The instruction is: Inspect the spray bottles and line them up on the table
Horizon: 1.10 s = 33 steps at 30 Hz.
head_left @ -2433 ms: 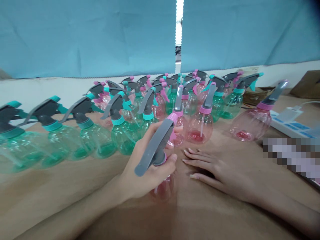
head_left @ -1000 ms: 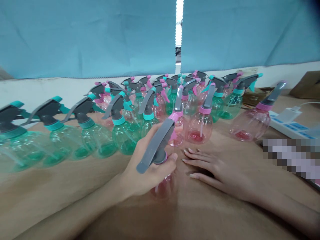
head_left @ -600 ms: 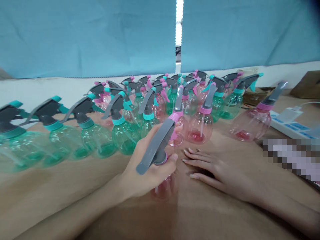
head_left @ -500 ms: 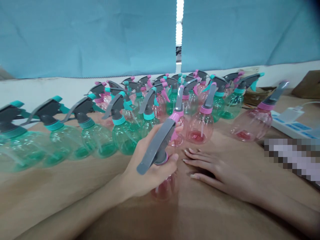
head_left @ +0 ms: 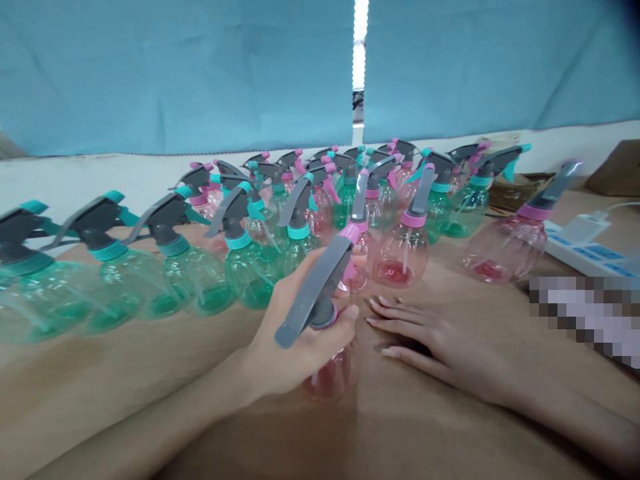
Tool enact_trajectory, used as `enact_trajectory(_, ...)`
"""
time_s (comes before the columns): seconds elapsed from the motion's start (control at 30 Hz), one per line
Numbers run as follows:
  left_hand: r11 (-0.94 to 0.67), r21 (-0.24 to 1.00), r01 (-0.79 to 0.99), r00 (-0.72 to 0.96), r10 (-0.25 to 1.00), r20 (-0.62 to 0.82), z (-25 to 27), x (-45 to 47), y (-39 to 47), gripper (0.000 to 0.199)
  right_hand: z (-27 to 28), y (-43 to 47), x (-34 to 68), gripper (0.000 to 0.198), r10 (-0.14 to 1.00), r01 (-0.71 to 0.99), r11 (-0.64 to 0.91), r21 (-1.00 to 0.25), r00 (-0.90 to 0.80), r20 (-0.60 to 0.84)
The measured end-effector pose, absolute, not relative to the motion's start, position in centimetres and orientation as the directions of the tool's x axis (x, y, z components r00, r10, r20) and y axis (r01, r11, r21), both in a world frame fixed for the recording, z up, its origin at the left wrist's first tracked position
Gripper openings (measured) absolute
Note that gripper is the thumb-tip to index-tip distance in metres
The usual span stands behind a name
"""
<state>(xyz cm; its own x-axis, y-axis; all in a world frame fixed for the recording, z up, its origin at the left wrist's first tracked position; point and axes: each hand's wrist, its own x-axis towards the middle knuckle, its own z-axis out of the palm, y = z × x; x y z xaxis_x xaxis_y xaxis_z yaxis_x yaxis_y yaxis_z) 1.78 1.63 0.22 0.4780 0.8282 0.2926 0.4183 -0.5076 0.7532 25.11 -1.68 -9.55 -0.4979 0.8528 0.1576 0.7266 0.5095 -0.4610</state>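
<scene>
My left hand [head_left: 300,333] is wrapped around the neck of a pink spray bottle [head_left: 327,380] with a grey trigger head and a pink nozzle. The bottle stands on the table, its nozzle directed away from me and its upper body partly hidden by my fingers. To the right of it, my right hand [head_left: 420,333] rests on the tabletop with fingers stretched out and nothing in them. Just beyond my right fingertips stands another pink spray bottle [head_left: 403,257]. A green spray bottle [head_left: 253,273] is to the left of my left hand.
Several green and pink spray bottles crowd the back of the wooden table [head_left: 415,433]. One pink bottle [head_left: 507,247] stands apart at right, near a white power strip [head_left: 583,250]. A blue cloth [head_left: 200,73] hangs behind. A blurred patch [head_left: 585,317] covers something at the right.
</scene>
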Motion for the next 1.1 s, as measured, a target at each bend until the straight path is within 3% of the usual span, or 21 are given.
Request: enact_trajectory(1.1, -0.479, 0.754, 0.450, 0.502, 0.834, 0.229, 0.91, 1.50, 1.18, 0.037, -9.53, -1.65, 25.15, 0.046, 0.847, 0.729, 0.519, -0.446, -0.509, 0.154)
